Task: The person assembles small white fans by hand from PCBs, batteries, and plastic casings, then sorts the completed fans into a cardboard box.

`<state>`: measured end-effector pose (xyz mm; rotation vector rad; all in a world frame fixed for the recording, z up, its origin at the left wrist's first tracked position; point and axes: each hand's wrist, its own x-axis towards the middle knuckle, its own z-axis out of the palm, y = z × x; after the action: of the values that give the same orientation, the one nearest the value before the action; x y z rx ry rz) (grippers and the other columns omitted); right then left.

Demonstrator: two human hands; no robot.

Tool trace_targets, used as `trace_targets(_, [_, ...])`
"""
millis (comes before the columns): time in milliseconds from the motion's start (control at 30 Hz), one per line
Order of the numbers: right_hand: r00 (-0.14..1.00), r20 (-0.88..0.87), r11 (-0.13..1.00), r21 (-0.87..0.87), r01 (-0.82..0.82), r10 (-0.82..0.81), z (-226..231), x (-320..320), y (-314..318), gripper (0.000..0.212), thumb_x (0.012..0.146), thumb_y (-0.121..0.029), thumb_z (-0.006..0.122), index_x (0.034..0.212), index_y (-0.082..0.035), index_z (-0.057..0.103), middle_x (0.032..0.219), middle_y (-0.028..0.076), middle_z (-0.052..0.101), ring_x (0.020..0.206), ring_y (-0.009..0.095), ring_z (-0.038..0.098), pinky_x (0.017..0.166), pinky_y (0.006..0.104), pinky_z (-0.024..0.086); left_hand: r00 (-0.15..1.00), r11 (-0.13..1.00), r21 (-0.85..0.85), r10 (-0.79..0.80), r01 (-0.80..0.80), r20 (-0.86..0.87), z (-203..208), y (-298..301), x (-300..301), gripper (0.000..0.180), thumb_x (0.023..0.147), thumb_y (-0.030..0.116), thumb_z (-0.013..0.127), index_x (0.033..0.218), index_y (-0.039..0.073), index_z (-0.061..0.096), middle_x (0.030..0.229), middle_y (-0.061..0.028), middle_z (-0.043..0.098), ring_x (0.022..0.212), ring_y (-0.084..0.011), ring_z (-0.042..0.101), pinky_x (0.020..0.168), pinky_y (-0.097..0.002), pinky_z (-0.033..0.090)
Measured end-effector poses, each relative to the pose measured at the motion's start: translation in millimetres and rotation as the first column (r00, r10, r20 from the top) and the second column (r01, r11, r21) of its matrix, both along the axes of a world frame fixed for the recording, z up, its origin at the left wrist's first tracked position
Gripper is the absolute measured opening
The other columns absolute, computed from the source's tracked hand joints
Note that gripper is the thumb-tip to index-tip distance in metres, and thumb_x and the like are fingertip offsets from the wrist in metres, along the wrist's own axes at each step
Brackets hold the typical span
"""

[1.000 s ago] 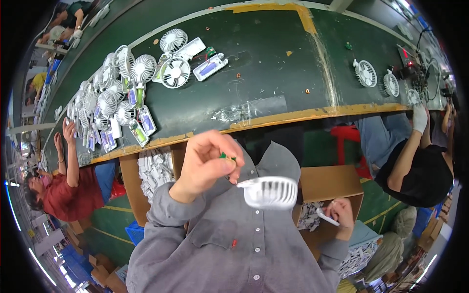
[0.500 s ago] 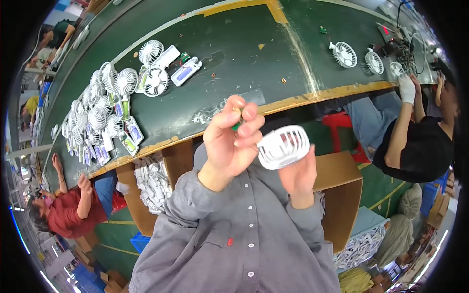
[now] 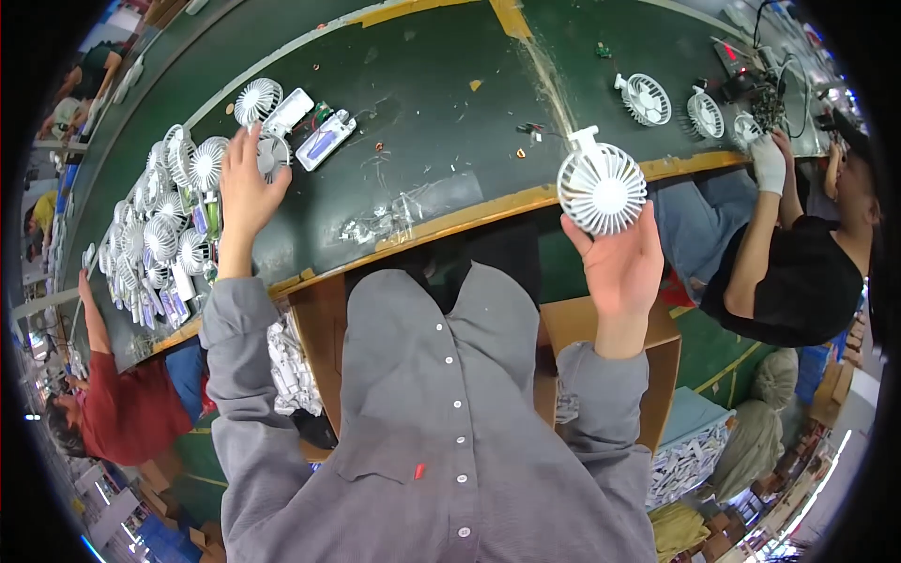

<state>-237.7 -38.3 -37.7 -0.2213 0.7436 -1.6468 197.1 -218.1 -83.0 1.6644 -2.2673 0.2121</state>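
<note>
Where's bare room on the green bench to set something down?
Between the open fan handle and the worn stripe, the green bench is largely bare, bar small scraps. Crowded: the left side, with the fan pile and left hand.

No readable text, numbers. Red-lit panel (image 3: 729,52), two o'clock: too small to read. Red shirt tag (image 3: 419,471), six o'clock: nothing legible.

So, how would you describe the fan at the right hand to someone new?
Find the dark green table, then its near edge, right of centre. There, at the right hand, is a round white fan, its stub pointing away from the person. It looks larger than the other fans in view.
</note>
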Motion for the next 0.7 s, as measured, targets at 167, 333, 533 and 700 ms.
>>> trace_targets(167, [0.992,0.093,0.993,0.094,0.076,-0.085,-20.6,-31.3,-30.3,0.046,0.104,-0.029,0.037,0.139,0.000,0.039,0.143,0.017,0.044,0.131,0.034,0.044,0.111,0.0590,0.035,0.997,0.982,0.189,-0.016,0.031,-0.081,3.5,-0.7,-6.8,0.072,0.075,0.028,0.072,0.139,0.010,0.045,0.141,-0.0172,0.044,0.128,-0.0393,0.043,0.106,-0.0455,0.040])
trace_targets(333, [0.949,-0.247,0.968,0.109,0.227,-0.195,-51.9,-54.0,-62.6,0.037,0.102,-0.026,0.048,0.129,0.000,0.049,0.131,0.015,0.055,0.122,0.030,0.053,0.105,0.0548,0.041,0.993,0.980,0.197,0.006,0.017,-0.117,8.6,21.9,-29.0,0.074,0.070,0.024,0.076,0.137,0.012,0.048,0.136,-0.0149,0.045,0.124,-0.0368,0.047,0.099,-0.0439,0.046])
trace_targets(533, [-0.441,-0.882,0.977,-0.207,0.047,-0.166,-85.5,-89.2,-118.4,0.017,0.083,-0.012,0.070,0.087,-0.001,0.058,0.114,0.019,0.059,0.110,0.038,0.054,0.097,0.0417,0.042,0.847,0.989,0.078,-0.067,0.127,-0.527,41.4,33.9,-58.9,0.071,0.067,0.027,0.080,0.128,0.001,0.055,0.124,-0.0170,0.056,0.115,-0.0311,0.056,0.098,-0.0389,0.044])
trace_targets(700, [-0.735,-0.672,0.881,-0.401,0.252,-0.096,-86.5,-109.6,-152.1,0.037,0.083,-0.014,0.068,0.114,0.003,0.057,0.122,0.022,0.057,0.116,0.038,0.052,0.103,0.0445,0.038,0.709,0.947,0.034,-0.215,0.320,-0.672,86.9,45.7,-79.2,0.073,0.065,0.024,0.079,0.131,0.007,0.054,0.125,-0.0113,0.053,0.113,-0.0238,0.056,0.089,-0.0374,0.050])
